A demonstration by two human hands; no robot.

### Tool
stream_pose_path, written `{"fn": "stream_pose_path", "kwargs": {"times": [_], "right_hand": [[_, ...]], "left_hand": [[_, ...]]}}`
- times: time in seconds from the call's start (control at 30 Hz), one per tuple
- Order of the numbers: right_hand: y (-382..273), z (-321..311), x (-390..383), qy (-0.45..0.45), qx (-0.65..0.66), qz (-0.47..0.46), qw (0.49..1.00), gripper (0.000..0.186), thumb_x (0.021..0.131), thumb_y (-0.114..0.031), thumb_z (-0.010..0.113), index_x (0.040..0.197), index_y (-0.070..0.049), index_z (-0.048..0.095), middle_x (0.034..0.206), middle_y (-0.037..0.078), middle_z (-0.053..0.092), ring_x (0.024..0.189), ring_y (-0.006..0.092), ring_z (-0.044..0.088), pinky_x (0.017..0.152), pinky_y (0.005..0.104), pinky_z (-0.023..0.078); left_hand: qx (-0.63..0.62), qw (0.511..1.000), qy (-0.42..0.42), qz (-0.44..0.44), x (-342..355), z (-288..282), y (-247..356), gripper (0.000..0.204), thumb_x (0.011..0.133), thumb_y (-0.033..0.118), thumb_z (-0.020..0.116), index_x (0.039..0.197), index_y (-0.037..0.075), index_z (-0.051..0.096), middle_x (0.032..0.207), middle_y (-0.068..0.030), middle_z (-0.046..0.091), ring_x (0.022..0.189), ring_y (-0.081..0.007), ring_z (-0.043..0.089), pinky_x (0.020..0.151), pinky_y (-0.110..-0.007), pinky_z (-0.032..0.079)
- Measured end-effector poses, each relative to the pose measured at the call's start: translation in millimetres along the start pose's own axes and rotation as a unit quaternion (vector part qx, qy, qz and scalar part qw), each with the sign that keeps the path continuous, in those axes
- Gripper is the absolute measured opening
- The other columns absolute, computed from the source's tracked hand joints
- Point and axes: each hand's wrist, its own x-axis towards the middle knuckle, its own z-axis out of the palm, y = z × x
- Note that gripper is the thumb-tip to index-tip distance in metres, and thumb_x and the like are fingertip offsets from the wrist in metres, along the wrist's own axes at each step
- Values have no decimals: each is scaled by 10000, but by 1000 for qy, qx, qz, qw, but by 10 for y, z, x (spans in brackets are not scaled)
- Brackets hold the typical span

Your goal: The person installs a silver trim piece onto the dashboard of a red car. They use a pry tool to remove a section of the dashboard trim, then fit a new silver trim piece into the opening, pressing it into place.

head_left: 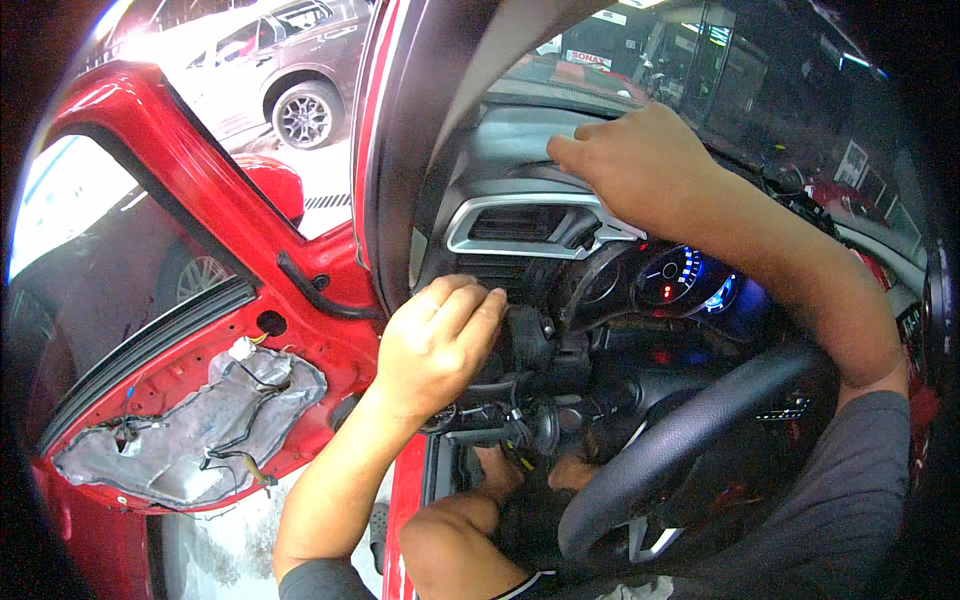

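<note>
Reaching over dashboard (pixel 520 135): right hand (pixel 650 165); left hand (pixel 434 345) lower; fingers (pixel 460 308) bent, hold unclear; lettered sign (pixel 588 60) ahead.

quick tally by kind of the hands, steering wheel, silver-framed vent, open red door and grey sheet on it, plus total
Hands: 2 (left hand, right hand)
Steering wheel: 1
Silver-framed vent: 1
Open red door: 1
Grey sheet: 1
Total: 6

The dashboard (pixel 515 140) (dark grey) carries a silver-framed vent (pixel 515 223).
</note>
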Motion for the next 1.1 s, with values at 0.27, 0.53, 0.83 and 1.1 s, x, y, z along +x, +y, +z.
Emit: {"fn": "stream_pose_path", "kwargs": {"times": [0.27, 0.53, 0.83, 1.1], "right_hand": [[2, -12, 14, 29, 2, -17, 999, 157, 913, -169, 624, 1021, -139, 733, 911, 121, 769, 868, 312, 773, 737, 486, 606], [-39, -50, 99, 26, -48, -35, 998, 127, 846, -161, 668, 839, -108, 783, 845, 130, 774, 836, 303, 777, 713, 471, 603], [-319, -176, 127, 45, -106, -135, 984, 141, 828, -201, 687, 771, -112, 781, 774, 113, 762, 778, 263, 774, 678, 404, 599], [21, -211, 492, 9, -120, -161, 980, 104, 835, -185, 686, 815, -101, 744, 840, 119, 750, 862, 322, 756, 786, 447, 586]], "left_hand": [[59, 998, -24, -20, 330, 200, -34, 339, 788, 100, 716, 1116, 16, 719, 1049, -114, 673, 1048, -302, 654, 904, -415, 568], [81, 992, -74, -56, 344, 337, -50, 354, 838, 119, 634, 1170, 34, 721, 1054, -108, 647, 1008, -296, 626, 878, -403, 550], [83, 995, -61, 12, 355, 390, -137, 286, 800, 161, 636, 1017, -7, 713, 927, -85, 602, 928, -263, 609, 808, -383, 540], [83, 995, -48, 37, 360, 369, -193, 287, 777, 167, 639, 998, -1, 712, 915, -75, 603, 898, -254, 613, 784, -372, 547]]}}
